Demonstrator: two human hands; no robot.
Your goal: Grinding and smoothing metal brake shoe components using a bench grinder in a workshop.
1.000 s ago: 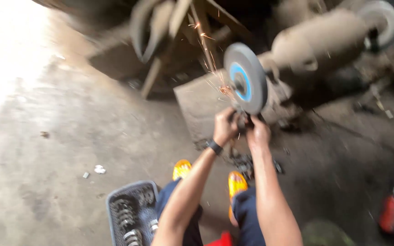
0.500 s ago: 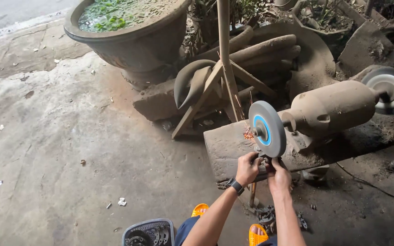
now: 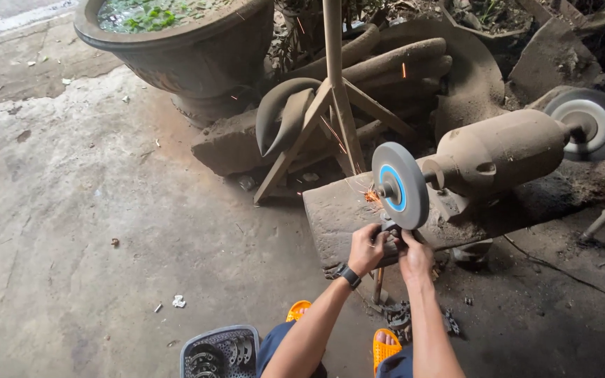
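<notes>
A dusty bench grinder (image 3: 498, 150) sits on a stone block (image 3: 337, 210), with a grey grinding wheel (image 3: 400, 185) with a blue centre at its left end and a second wheel (image 3: 586, 122) at its right end. My left hand (image 3: 367, 248) and my right hand (image 3: 414, 255) together hold a small dark metal piece (image 3: 391, 231) up against the lower edge of the grey wheel. Orange sparks (image 3: 371, 196) fly off to the left of the wheel. The piece is mostly hidden by my fingers. A black watch is on my left wrist.
A grey basket (image 3: 218, 346) with dark metal parts stands by my left knee. More dark parts (image 3: 400, 315) lie on the ground by my orange sandals. A wooden stand (image 3: 334, 91), curved horns, logs and a big plant-filled basin (image 3: 176, 35) lie behind the block.
The view has steadied and tilted up, showing the basin and stand. My hands stay at the wheel's lower edge, and sparks still fly off it.
</notes>
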